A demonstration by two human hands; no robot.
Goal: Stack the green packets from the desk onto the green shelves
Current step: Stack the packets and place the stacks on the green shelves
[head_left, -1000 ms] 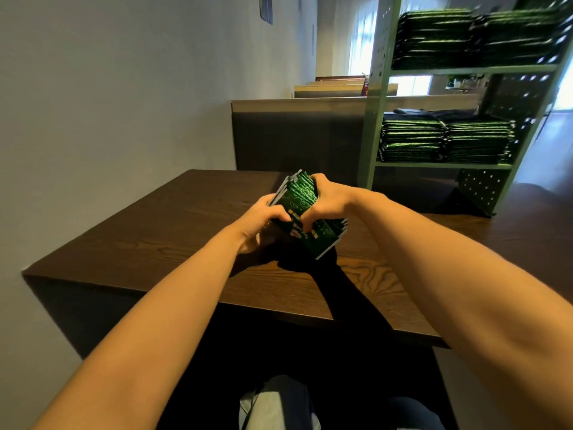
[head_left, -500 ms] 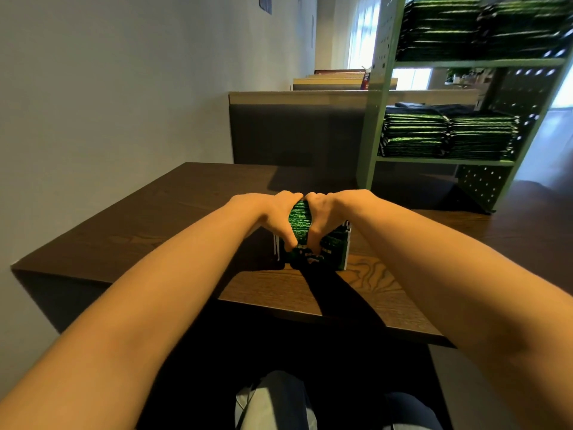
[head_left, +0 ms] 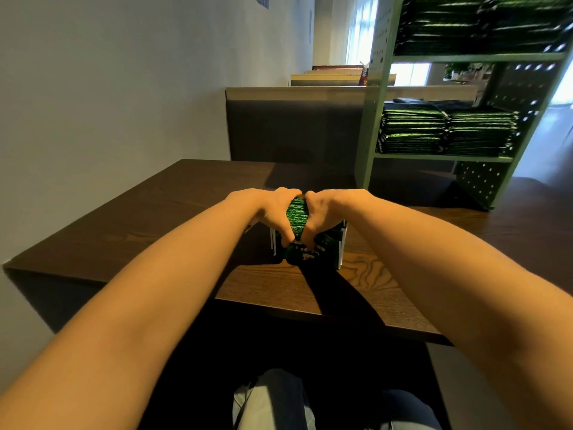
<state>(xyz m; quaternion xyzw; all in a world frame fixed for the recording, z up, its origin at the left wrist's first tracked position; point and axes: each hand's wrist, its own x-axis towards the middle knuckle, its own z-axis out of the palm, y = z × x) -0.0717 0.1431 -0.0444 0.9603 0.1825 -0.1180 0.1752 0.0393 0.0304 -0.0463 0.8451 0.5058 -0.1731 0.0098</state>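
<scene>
**Loose outer packets may fan out on the lift**

Both your hands are closed on the bundle of green packets (head_left: pixel 297 217) at the centre of the frame. Your left hand (head_left: pixel 274 212) wraps its left side and your right hand (head_left: pixel 324 212) its right, with the thumbs pressed down the near face and almost meeting. The bundle stands on edge, its lower edge on the desk (head_left: pixel 148 221).

Pale packet edges stick out below your fingers at both lower corners. Those outer packets seem held by squeeze alone, so a slack grip could let them slide out and scatter as you lift.

The green shelves (head_left: pixel 440 157) stand in the upper right of the frame. The lower stacks (head_left: pixel 415 131) sit side by side and the upper stacks (head_left: pixel 465 26) look full. Turning the bundle flat is the likeliest moment for a spill. A careless approach could also clip the upright post or push a stack askew.
</scene>
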